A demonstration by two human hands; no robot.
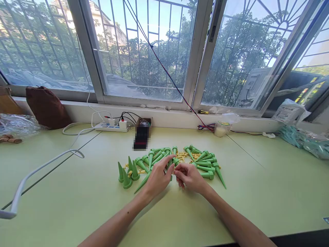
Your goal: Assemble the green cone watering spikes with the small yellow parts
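Over the surface (77,206), your right grip (190,175) looks pinched, left grip (159,175) part-curled; can't tell what either holds. Light fingertip pressure, clear of green cone spikes (126,179), should help.

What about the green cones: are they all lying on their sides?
No, the green cones at the group's left end stand tip up, while the rightmost cone lies on the table.

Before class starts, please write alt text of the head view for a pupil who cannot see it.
A person's left hand and right hand are held close together above a pale green table, amid green spikes and small yellow pieces. Four upright spikes stand at left; a power strip and windows are behind.
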